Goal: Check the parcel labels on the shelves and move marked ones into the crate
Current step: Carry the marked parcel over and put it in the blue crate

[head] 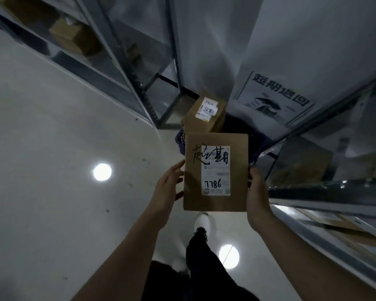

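Crate (179, 139) mostly behind the parcel (193, 192); fine print on its label (215, 170) illegible

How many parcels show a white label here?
2: the flat parcel between left hand and right hand, and the box in the crate beyond. Shelf boxes' labels may be hidden.

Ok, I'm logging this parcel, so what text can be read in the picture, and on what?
"超期": handwritten across the held parcel and its label.
"7786": handwritten on that label.
"超期返回": wall sign.
Printed text on that label: too small to read.
rear box label: blurred.
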The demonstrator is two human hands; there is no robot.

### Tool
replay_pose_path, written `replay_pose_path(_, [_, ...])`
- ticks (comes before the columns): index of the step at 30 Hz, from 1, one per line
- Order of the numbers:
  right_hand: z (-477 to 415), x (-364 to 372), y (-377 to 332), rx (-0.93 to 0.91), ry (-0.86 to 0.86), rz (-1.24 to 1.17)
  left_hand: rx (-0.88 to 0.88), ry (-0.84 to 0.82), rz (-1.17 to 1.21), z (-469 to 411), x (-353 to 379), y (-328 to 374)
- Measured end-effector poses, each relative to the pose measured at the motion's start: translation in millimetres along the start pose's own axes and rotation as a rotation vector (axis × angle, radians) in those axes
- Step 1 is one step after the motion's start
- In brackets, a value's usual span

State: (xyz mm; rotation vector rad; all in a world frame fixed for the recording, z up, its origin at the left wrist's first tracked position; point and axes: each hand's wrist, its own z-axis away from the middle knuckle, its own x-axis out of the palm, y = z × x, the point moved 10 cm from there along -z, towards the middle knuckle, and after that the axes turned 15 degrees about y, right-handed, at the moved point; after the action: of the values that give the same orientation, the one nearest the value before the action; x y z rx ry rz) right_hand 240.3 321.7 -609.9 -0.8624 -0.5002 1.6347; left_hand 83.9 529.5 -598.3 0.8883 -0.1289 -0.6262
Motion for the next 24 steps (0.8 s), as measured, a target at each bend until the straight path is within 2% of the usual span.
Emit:
replay_pose_path(5, [-49.1,-6.0,-20.1,-0.006,0.215,-0.069,-0.069,-0.191,-0.098,-51.0,64.7,14.3])
replay_pose_path(7, [-75.2,-13.6,-21.2,0.013,0.300,-0.062,-0.081,-0.324,-0.146,-74.0,98.8,15.4])
replay_pose_path(11, [-127.3,-12.6,-17.8,0.034,0.424,-0.059,-0.099,-0.442,-0.221,-118.2,152.6,6.5])
replay_pose_path(14, [-173.9,-2.0,5.6,0.090,0.552,-0.089,-0.128,-0.464,-0.248,-165.2,197.8,-13.4])
replay_pose_path(18, [-225.8,25.4,44.4,0.063,0.690,-0.105,-0.243,-0.319,-0.248,-232.0,236.8,-61.7])
replay_pose_path(20, [-267.4,44.8,71.8,0.058,0.684,-0.089,-0.173,-0.329,-0.326,-270.1,265.1,-93.3])
replay_pose_path(23, [-329.6,67.0,118.0,0.099,0.643,-0.087,-0.158,-0.244,-0.385,-324.6,286.5,-137.8])
replay_pose_path(24, [-345.5,74.0,129.0,0.097,0.619,-0.049,-0.099,-0.276,-0.398,-336.7,297.2,-147.0])
